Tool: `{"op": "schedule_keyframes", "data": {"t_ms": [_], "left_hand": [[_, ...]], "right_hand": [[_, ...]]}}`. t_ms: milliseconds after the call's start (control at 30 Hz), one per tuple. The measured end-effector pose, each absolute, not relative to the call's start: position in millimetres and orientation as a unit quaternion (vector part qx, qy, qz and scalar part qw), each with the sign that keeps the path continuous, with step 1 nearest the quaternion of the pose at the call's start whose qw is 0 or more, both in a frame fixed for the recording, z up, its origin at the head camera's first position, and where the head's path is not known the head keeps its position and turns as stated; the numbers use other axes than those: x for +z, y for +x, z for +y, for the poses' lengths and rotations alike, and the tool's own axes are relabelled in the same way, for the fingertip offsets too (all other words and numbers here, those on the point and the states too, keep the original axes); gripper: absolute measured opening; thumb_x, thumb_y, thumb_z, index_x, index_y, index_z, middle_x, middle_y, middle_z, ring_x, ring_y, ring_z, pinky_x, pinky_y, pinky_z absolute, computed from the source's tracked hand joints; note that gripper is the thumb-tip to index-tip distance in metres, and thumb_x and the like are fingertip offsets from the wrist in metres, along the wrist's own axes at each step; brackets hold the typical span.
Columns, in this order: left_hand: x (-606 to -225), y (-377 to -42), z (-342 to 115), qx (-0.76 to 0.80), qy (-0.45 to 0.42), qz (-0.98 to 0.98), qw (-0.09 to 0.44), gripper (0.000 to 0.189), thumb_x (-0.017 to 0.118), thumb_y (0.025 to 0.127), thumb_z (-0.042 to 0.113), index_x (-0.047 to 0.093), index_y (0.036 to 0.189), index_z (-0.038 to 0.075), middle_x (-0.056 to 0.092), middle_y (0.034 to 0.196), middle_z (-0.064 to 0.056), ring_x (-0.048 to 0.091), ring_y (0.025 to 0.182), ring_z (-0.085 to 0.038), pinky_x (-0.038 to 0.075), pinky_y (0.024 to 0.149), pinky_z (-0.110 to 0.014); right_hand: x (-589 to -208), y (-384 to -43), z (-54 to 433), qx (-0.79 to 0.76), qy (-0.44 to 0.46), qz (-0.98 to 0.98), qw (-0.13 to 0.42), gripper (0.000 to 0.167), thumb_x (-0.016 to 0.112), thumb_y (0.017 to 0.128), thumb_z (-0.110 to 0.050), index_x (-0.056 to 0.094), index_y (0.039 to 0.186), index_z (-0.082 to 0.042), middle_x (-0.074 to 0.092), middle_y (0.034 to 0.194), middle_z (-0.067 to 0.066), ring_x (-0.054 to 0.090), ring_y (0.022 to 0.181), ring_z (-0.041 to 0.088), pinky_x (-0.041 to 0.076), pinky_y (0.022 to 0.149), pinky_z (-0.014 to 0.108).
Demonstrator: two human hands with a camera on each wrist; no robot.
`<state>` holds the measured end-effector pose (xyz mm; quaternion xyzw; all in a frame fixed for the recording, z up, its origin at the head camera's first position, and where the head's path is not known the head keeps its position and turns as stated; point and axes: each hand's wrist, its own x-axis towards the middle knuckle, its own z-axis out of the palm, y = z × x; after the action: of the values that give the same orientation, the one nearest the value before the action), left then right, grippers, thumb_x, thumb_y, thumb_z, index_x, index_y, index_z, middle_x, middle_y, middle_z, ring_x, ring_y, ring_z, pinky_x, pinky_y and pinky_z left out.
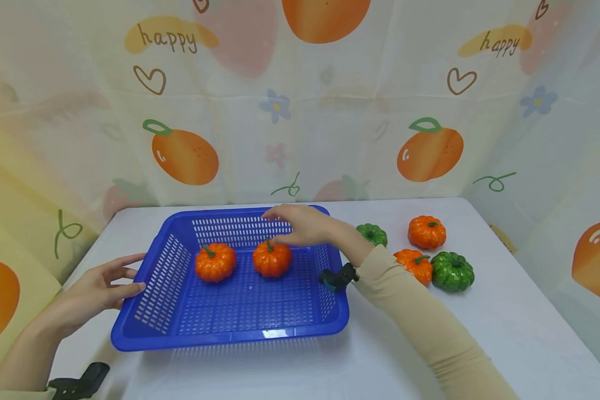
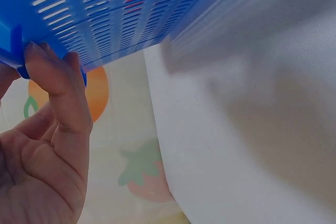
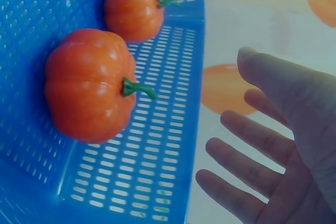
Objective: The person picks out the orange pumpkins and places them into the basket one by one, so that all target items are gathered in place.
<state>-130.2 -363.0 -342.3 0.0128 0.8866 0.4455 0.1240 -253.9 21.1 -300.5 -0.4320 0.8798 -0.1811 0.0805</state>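
A blue plastic basket (image 1: 220, 338) with slotted walls stands on the white table. Two small orange pumpkins lie in it: the left pumpkin (image 1: 215, 264) and the right pumpkin (image 1: 273, 261), both with green stems. My left hand (image 1: 92, 289) grips the basket's left rim, thumb over the top and fingers underneath; the left wrist view shows those fingertips at the rim (image 2: 16, 59). Above the right pumpkin, near the back wall of the basket, hovers my right hand (image 1: 305, 225). In the right wrist view its fingers (image 3: 252, 129) are spread, with nothing between them.
To the basket's right lie a green pumpkin (image 1: 372, 234) partly behind my right forearm, a back orange pumpkin (image 1: 427, 233), a front orange pumpkin (image 1: 415, 265) partly covered by the sleeve, and a larger green pumpkin (image 1: 452, 272). A printed curtain (image 1: 330, 139) hangs behind the table.
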Motion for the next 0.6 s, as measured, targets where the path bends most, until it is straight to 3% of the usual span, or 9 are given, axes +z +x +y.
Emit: {"op": "schedule_keyframes", "data": {"t_ms": [600], "left_hand": [[-343.1,-129.8,-363.5,0.447,0.015,0.886,0.121,0.073,0.061,0.089,0.026,0.021,0.145,0.004,0.053,0.11,-0.021,0.064,0.081,-0.019,0.055,0.069,-0.031]], "right_hand": [[-293.5,-241.6,54.1,-0.223,-0.44,0.87,0.008,0.045,0.063,0.087,-0.027,0.052,0.128,-0.011,0.056,0.126,0.002,0.053,0.113,0.016,0.044,0.096,0.032]]}}
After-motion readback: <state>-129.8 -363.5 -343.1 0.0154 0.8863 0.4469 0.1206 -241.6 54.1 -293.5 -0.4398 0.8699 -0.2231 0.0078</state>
